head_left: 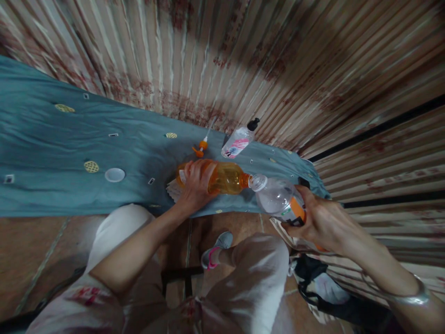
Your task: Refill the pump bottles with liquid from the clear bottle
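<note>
My left hand [197, 185] is wrapped round an orange plastic bottle [227, 178], which lies tipped sideways with its mouth pointing right. My right hand [318, 218] grips a clear plastic bottle [276, 197] with an orange and black label, tilted so that its neck points left. The two bottle mouths meet or nearly meet; whether they touch I cannot tell. Behind the orange bottle lies an orange pump top [200, 147] with a thin tube. Beside it is a clear pump bottle [238, 142] with a pink label and a black pump.
A blue-green cloth [45, 153] with yellow prints covers the narrow table. On it are a small white dish [114, 175] and a folded, pale cloth-like item [173, 190] under the orange bottle. Pleated curtains [208, 60] hang behind. A black bag [320, 278] is at lower right.
</note>
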A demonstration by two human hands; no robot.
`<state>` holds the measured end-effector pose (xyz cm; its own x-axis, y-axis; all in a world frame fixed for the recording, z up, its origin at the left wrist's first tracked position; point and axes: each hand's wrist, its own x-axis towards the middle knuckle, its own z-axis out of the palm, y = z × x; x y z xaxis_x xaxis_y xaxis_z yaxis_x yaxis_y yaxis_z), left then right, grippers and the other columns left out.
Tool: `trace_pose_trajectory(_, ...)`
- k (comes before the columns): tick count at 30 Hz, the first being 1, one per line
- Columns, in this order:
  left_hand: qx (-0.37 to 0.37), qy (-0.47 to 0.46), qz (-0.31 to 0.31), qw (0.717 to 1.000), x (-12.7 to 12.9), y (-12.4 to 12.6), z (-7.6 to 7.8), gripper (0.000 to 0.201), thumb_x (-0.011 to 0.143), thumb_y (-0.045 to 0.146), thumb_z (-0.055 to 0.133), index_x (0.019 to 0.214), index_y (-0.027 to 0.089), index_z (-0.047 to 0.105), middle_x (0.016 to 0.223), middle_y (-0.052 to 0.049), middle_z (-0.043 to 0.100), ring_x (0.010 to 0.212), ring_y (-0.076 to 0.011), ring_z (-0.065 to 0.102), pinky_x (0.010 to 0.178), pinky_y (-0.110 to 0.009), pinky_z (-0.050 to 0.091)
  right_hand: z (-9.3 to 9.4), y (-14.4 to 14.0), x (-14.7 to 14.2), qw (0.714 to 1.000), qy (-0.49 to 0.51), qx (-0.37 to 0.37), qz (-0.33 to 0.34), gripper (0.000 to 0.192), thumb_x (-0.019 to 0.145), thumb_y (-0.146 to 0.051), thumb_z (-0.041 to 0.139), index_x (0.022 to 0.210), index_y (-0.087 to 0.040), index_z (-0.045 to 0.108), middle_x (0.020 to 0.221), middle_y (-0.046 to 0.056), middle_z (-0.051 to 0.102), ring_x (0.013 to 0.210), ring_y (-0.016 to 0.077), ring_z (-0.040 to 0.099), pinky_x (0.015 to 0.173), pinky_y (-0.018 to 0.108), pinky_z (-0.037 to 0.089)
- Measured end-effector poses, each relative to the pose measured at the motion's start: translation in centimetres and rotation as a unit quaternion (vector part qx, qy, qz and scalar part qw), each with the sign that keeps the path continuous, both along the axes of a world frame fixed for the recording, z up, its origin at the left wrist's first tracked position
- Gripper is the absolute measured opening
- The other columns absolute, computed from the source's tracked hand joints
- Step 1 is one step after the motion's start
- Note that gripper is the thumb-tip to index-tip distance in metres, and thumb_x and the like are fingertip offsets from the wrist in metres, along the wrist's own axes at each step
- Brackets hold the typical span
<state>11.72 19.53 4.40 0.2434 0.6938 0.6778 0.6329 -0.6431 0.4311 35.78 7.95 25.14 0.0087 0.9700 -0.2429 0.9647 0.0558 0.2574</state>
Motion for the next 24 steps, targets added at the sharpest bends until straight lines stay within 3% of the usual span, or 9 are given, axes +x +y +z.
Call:
trace_pose_trajectory(4, -0.02, 0.005, 0.004, 1.0, -0.04, -0.1, 0.18, 0.076, 0.074, 0.035, 0.075, 0.141, 0.022, 0.041, 0.133, -0.015, 0.057, 0.125, -0.035, 0.052, 0.108, -0.053, 0.037, -0.01, -0.02, -0.03, 1.0, 0.002, -0.007, 0.0, 0.065, 0.078, -0.044, 0.064, 0.13, -0.009, 0.049, 0.073, 0.01, 0.072, 0.067, 0.0315, 0.071, 0.058, 0.033, 0.045)
trace_pose_trajectory(17, 0.04, -0.01, -0.004, 0.999, -0.05, 0.08, 0.12, 0.078, 0.075, 0.037, 0.075, 0.142, 0.019, 0.038, 0.13, -0.015, 0.058, 0.123, -0.0347, 0.055, 0.106, -0.052, 0.04, 0.08, 0.12, -0.22, 1.0, 0.007, -0.006, -0.011, 0.067, 0.077, -0.044, 0.067, 0.131, -0.01, 0.048, 0.075, 0.01, 0.072, 0.07, 0.0308, 0.073, 0.059, 0.032, 0.047)
trace_pose_trajectory(24, 0.03, -0.007, -0.003, 1.0, -0.08, 0.04, 0.05, 0.08, 0.075, 0.038, 0.076, 0.142, 0.021, 0.037, 0.132, -0.015, 0.058, 0.121, -0.0353, 0.055, 0.105, -0.054, 0.041, 0.06, -0.07, 0.08, 1.0, 0.007, -0.002, 0.007, 0.064, 0.078, -0.045, 0.063, 0.13, -0.01, 0.048, 0.076, 0.009, 0.072, 0.07, 0.0305, 0.073, 0.059, 0.032, 0.046)
